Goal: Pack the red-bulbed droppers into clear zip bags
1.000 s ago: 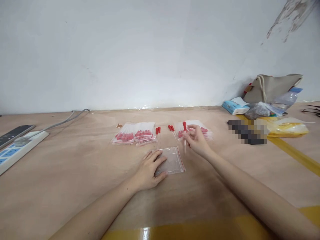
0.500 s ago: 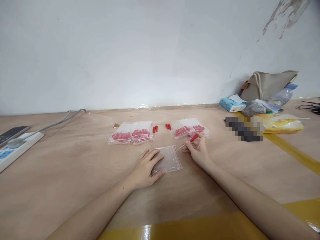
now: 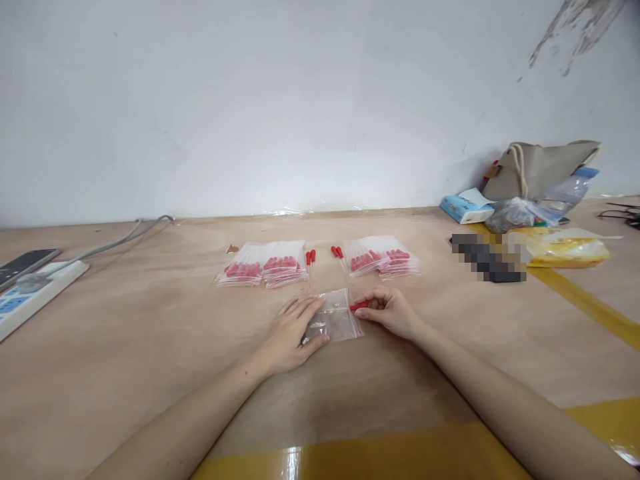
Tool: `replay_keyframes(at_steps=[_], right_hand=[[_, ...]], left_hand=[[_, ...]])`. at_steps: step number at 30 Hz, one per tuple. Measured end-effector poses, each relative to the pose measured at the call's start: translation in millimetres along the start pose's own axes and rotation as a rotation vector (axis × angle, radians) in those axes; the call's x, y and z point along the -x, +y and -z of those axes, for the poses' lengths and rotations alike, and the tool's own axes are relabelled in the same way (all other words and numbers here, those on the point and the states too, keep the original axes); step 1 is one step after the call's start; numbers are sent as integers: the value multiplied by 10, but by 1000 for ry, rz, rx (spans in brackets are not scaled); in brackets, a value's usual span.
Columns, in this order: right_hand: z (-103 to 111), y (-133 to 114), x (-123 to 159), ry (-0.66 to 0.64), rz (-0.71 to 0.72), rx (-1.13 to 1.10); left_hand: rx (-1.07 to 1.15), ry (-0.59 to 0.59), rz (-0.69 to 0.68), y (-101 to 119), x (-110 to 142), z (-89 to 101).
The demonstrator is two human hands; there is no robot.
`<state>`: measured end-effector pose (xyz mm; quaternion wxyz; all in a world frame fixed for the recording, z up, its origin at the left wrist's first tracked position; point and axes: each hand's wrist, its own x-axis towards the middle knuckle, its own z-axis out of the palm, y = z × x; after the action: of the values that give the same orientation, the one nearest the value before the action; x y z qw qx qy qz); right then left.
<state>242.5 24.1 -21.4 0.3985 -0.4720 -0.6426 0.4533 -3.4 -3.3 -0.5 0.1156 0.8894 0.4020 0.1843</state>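
Observation:
A clear zip bag (image 3: 336, 320) with a red line along its right edge lies flat on the tabletop. My left hand (image 3: 293, 335) rests on its left part, fingers stretched out and thumb apart. At the bag's right edge my right hand (image 3: 393, 312) pinches a dropper by its red bulb (image 3: 359, 307); the thin stem points left, into or over the bag, I cannot tell which. Beyond the bag lie two loose droppers (image 3: 311, 256) on the left and two more droppers (image 3: 337, 252) on the right.
Left stacks of filled bags (image 3: 263, 263) and right stacks of filled bags (image 3: 383, 257) flank the loose droppers. A power strip (image 3: 43, 297) and phone (image 3: 27, 267) are at far left. At right are a tissue box (image 3: 466, 205), a grey bag (image 3: 543, 170) and a yellow pack (image 3: 560, 248).
My right hand has moved down and left, bringing the dropper from a slant above the bag's edge to nearly level at that edge. My left hand stays on the bag.

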Motion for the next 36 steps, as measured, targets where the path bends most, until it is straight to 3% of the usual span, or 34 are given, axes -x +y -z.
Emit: replay_keyframes(at_steps=[6, 10, 15, 18, 23, 28, 33, 36], right_hand=[[-127, -22, -30, -64, -64, -43], [-176, -82, -13, -45, 9, -4], [-117, -133, -2, -184, -107, -380], [-93, -137, -14, -208, -137, -497], [-140, -192, -18, -268, -98, -478], [-181, -201, -17, -233, -69, -455], [-19, -113, -62, -175, -50, -338], [95, -59, -84, -182, -39, -268]], left_hand=[[-8, 1, 8, 7, 2, -12], [0, 14, 1, 9, 3, -16], [13, 10, 1, 22, -8, -6], [17, 9, -2, 22, -9, 2], [40, 14, -5, 10, -1, -12], [70, 0, 9, 16, 3, -12], [274, -13, 103, -106, 21, 114], [332, -86, 101, -238, 39, 201]])
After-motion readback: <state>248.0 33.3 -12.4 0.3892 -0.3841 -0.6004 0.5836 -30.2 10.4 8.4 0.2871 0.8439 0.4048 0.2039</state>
